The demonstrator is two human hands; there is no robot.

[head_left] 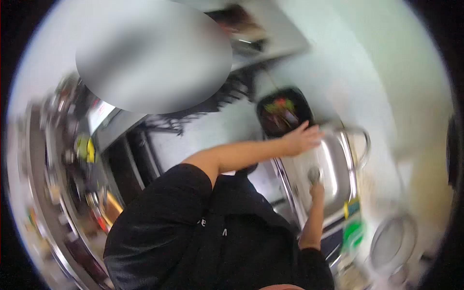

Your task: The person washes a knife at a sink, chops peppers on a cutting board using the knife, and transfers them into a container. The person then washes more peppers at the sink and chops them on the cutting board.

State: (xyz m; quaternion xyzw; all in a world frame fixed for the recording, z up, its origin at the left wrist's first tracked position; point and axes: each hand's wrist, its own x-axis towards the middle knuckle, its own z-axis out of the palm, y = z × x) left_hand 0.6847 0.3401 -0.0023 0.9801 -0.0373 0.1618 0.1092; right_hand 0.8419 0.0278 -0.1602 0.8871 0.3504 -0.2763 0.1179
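My left hand [303, 138] is stretched out over the near left edge of the metal sink [331, 150], fingers apart and holding nothing. It is close to a dark square container [263, 116] with green and red scraps in it. Down in the sink basin is my right hand [316, 190], its fingers closed and smeared by motion. At its fingertips is a small round greyish thing [314, 173]; I cannot tell whether it is held or is the drain fitting.
A curved faucet [366, 145] stands at the sink's far side. By the sink corner are a yellow sponge-like item [352, 208], a green round item [354, 233] and a round sieve-like item [394, 241]. Blurred shelves [43, 193] line the left.
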